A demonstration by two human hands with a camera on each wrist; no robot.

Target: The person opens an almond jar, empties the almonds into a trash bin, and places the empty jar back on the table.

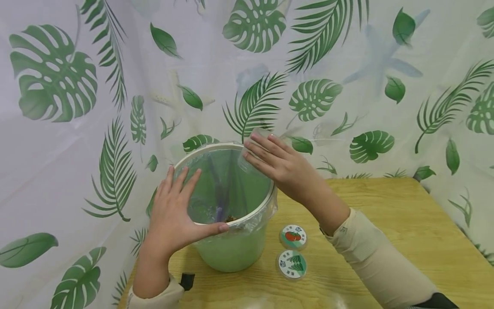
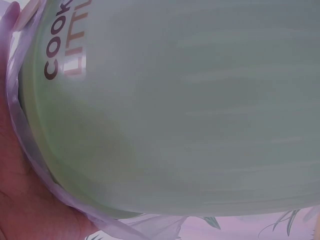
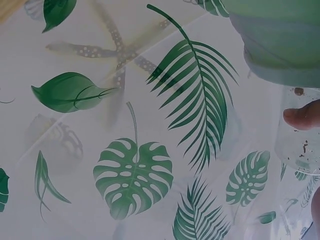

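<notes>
A pale green bin [image 1: 231, 253] with a white rim and a clear plastic liner stands on the table; brown bits [image 1: 230, 219] lie low inside it. My left hand [image 1: 171, 214] spreads its straight fingers and thumb along the near left rim. Part of that palm also shows beside the lettered bin wall [image 2: 150, 110] in the left wrist view. Over the far right rim my right hand [image 1: 275, 165] grips a clear plastic cup [image 1: 248, 163], tilted toward the bin. In the right wrist view, dark crumbs cling to the inside of the cup [image 3: 295, 147].
Two round lids lie right of the bin, one with a tomato picture [image 1: 293, 236], one with a green plant picture [image 1: 292, 264]. A small black object [image 1: 187, 281] sits by my left wrist. Leaf-printed sheeting [image 1: 308, 98] rises behind the wooden table [image 1: 378, 223].
</notes>
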